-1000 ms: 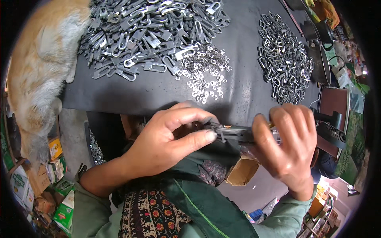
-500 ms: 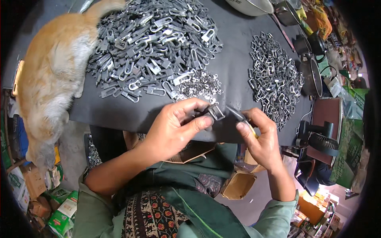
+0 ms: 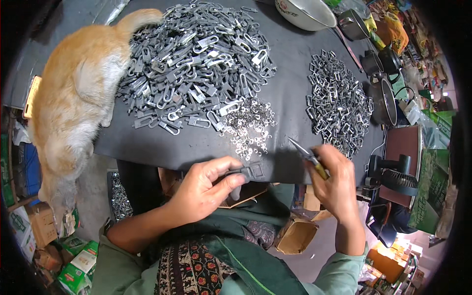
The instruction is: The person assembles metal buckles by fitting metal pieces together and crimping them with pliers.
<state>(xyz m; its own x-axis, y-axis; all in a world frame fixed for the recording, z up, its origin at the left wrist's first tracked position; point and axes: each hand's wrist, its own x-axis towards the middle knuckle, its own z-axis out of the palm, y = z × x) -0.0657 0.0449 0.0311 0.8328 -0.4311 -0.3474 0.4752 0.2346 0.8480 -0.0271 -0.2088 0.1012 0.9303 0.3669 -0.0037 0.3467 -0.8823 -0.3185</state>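
My left hand [image 3: 200, 192] is closed round a dark metal buckle piece [image 3: 256, 170], whose rectangular loop sticks out past the fingertips near the table's front edge. Most of that piece is hidden by the fingers. In my right hand [image 3: 337, 179] I grip a pair of pliers [image 3: 305, 152] with yellow on the handle; their pointed jaws aim up and left, apart from the piece. Just beyond the left hand lie small shiny C-shaped rings [image 3: 249, 129]. Behind these rises a big heap of grey metal clips with long loops [image 3: 191, 69].
Rectangular metal loops [image 3: 339, 98] form a pile on the right of the dark table [image 3: 287, 98]. An orange and white cat [image 3: 78, 93] lies over the left table edge. A white basin [image 3: 307, 14], metal pots [image 3: 383, 101] and a black fan [image 3: 399, 178] stand far and right.
Both hands have come nearer to me, and the left has shifted left with the buckle piece. The pliers have moved apart from it. The whole view has shifted slightly.
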